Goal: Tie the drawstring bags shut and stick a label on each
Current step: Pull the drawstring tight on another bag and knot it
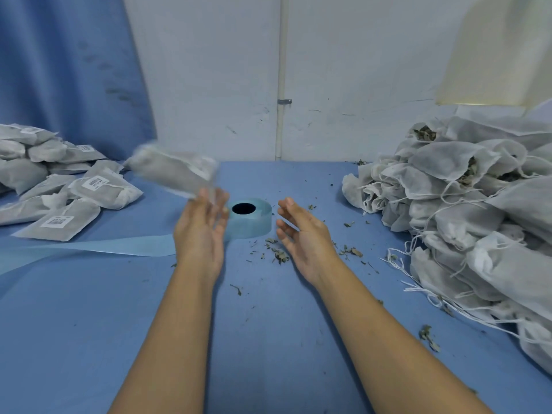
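— So, what could go wrong from here?

— One bag (173, 168) is in mid-air, blurred, just beyond the left hand (200, 231) and to the far left of the label roll (249, 218). I'd judge it is bound for the labelled heap (59, 186) on the left. Thrown short, it lands on the bare counter (268, 339). If the knot is loose, it could shed leaf like the crumbs (277, 253) near the roll.

— And the grip?

— On the left, the fingers are straight and the grip is wide apart, clasping nothing. The blur hides whether the fingertips touch the bag's near edge. The right hand (304, 237) is likewise apart and empty, palm turned inward, hovering just right of the roll.

— Anything else?

— The untied pile (466, 204) is at the right, with its strings (400, 264) trailing in tangles. Pulling one bag out could drag a neighbour off the counter.
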A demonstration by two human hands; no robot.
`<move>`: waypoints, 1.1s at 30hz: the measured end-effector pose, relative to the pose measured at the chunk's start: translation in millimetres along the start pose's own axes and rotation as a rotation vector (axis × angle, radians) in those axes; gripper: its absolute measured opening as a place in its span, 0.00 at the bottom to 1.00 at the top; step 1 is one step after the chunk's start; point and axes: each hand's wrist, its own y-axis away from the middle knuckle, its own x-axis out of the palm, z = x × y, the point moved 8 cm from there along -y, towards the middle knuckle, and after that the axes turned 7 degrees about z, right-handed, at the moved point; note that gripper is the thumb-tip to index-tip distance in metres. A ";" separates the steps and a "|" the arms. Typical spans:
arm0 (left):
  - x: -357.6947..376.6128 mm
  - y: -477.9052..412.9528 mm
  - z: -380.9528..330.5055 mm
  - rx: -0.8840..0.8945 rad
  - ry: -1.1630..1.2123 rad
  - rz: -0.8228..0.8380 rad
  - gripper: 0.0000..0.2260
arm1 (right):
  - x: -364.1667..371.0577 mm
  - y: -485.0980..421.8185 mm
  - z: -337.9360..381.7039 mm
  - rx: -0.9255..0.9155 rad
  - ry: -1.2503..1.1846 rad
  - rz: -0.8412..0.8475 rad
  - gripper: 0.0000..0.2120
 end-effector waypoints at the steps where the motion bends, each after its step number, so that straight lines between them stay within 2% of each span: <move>1: -0.9 -0.2 -4.2 0.015 0.078 0.008 0.08 | -2.9 -0.1 -1.6 0.013 0.023 -0.007 0.10; 3: 1.6 0.5 -4.5 -0.001 0.065 0.047 0.06 | -8.0 -0.6 -2.6 0.023 0.032 -0.033 0.10; 5: 10.5 3.9 2.6 -0.030 -0.043 0.107 0.04 | -12.7 -1.2 -0.9 0.012 0.027 -0.067 0.07; 7: 23.7 8.9 12.5 -0.058 -0.160 0.172 0.05 | -17.7 -2.8 4.1 -0.020 0.097 -0.109 0.04; 10: 42.4 13.8 28.4 -0.090 -0.351 0.237 0.09 | -31.8 -9.6 19.0 -0.096 0.392 -0.224 0.12; 13: 58.9 13.7 41.3 -0.118 -0.428 0.274 0.08 | -47.5 -21.1 41.2 -0.152 0.795 -0.335 0.17; 17: 75.6 3.3 52.9 -0.133 -0.479 0.263 0.10 | -63.8 -43.2 59.6 -0.099 1.283 -0.409 0.20; 21: 90.0 -8.4 62.2 -0.131 -0.506 0.283 0.10 | -72.7 -63.7 72.3 -0.062 1.553 -0.413 0.21; 24: 94.0 -14.0 67.2 -0.128 -0.518 0.296 0.10 | -79.8 -74.5 70.6 0.020 1.598 -0.389 0.25; 26: 93.1 -15.2 70.6 -0.131 -0.530 0.300 0.11 | -82.3 -76.5 71.8 -0.002 1.580 -0.408 0.27; 29: 89.0 -15.4 72.7 -0.132 -0.541 0.287 0.11 | -76.9 -70.9 77.7 -0.173 1.441 -0.430 0.25; 33: 85.4 -10.4 72.5 -0.138 -0.584 0.288 0.11 | -58.3 -40.9 90.7 -0.488 0.964 -0.483 0.16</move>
